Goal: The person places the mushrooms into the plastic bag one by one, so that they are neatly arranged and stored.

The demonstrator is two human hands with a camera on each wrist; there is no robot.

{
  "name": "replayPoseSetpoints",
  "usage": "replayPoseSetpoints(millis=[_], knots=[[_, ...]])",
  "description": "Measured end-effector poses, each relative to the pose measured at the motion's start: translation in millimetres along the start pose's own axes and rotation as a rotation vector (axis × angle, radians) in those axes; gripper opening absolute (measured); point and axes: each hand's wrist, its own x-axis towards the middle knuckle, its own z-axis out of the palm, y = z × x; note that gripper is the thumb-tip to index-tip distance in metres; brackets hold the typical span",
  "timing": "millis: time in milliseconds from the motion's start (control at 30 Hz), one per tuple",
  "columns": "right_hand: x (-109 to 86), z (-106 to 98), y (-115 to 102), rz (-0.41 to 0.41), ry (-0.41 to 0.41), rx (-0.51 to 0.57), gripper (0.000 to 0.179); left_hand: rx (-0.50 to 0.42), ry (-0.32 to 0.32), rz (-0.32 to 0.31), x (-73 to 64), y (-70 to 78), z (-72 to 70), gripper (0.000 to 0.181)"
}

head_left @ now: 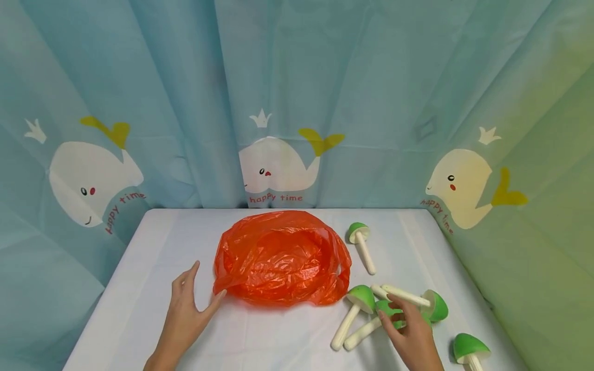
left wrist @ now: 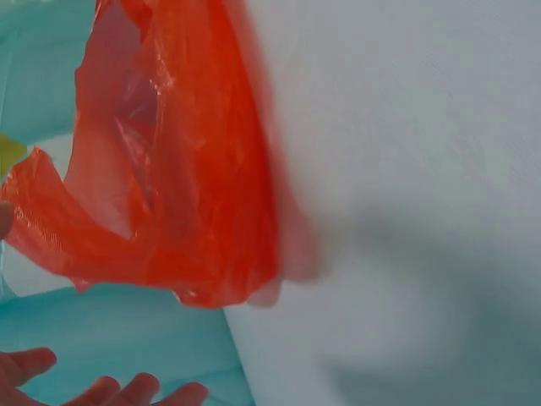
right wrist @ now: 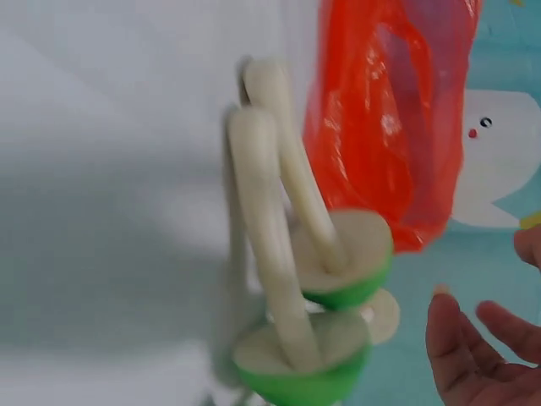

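A red plastic bag [head_left: 283, 257] lies on the table with its mouth open towards me. At its left side is my left hand [head_left: 183, 314], fingers spread and thumb tip close to the bag's edge; whether they touch I cannot tell. My right hand [head_left: 410, 335] hovers over a cluster of toy mushrooms with green caps and cream stems, its fingers parted and nothing visibly held. One mushroom [head_left: 361, 299] of the cluster lies just left of that hand, and another mushroom [head_left: 435, 306] points its cap right. My right hand partly hides others. In the right wrist view, two mushroom stems [right wrist: 266, 194] show clearly.
A lone mushroom [head_left: 364, 247] lies right of the bag, towards the back. Near the right front edge is another mushroom [head_left: 471, 348]. The white table [head_left: 162, 232] is bordered by a blue curtain [head_left: 287, 77] behind and at the sides, printed with whales.
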Motion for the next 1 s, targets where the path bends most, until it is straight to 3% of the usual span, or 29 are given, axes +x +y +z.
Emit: replayPoseSetpoints(millis=[133,300,600,800,1000], knots=[[-5.7,16,0,0.102,-0.116,-0.039,0.035,-0.028,0.054,0.059,3.6,3.0,8.8,0.081],[-10.6,34,5,0.067,-0.213,-0.121,0.039,-0.045,0.087,0.091,8.5,4.6,16.3,0.072],[-10.7,47,6,0.024,-0.182,-0.305,0.036,-0.08,0.062,0.045,12.5,9.0,22.9,0.075],[-12.7,57,5,0.039,-0.145,-0.337,0.034,-0.103,0.148,0.107,16.1,12.7,32.0,0.066],[-20.4,68,1,0.11,-0.196,-0.377,0.042,-0.151,0.207,0.15,15.1,15.7,36.8,0.046]])
